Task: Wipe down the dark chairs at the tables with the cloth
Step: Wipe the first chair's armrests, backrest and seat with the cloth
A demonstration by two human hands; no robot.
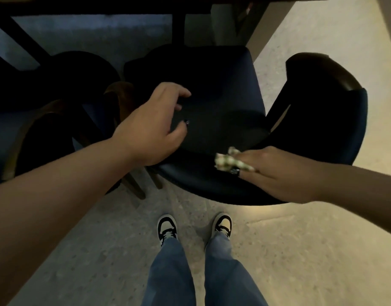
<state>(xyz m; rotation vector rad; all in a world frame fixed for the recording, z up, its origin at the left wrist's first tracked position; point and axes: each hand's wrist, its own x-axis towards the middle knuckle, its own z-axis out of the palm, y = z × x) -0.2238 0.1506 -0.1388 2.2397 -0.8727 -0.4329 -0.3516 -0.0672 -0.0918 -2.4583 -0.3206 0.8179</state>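
Both bare arms reach forward and down. Left hand [153, 127] hangs with fingers loosely curled, holding nothing — right hand [276, 171] lies knuckles-up, fingers closed on a crumpled cloth [228, 160].

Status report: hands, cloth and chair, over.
Right hand grips cloth on chair back edge. Left hand open over seat, holds nothing. Second chair close on left; nothing on seat.

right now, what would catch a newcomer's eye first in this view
The pale crumpled cloth stands out most, bunched under the right hand on the back rail of the dark blue chair at centre. The left hand reaches over the seat, fingers loosely curled, and black-and-white sneakers show below on the speckled floor.
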